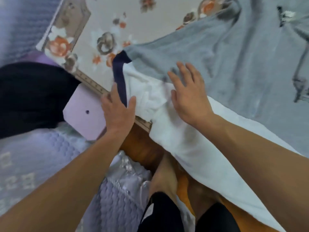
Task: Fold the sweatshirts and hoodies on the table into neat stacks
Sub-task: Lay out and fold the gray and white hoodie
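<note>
Bare forearms are stretched over the desk (pixel 107 19); a dark cuff (pixel 120 81) is pinched by left-hand fingers (pixel 132 102), while the grey sweatshirt (pixel 225 67) is flattened under spread right-hand fingers (pixel 181 72), apparently for folding.

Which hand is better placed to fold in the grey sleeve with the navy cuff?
Left. The left hand already touches the navy cuff at the table edge; the right hand hovers open over the grey sleeve.

Bare floral tablecloth (pixel 137 19) beyond the grey sweatshirt (pixel 234 64); lilac box (pixel 85 113) leftward.

Home bedroom: quilted bedspread (pixel 115 195), floral tablecloth (pixel 103 19)
</note>
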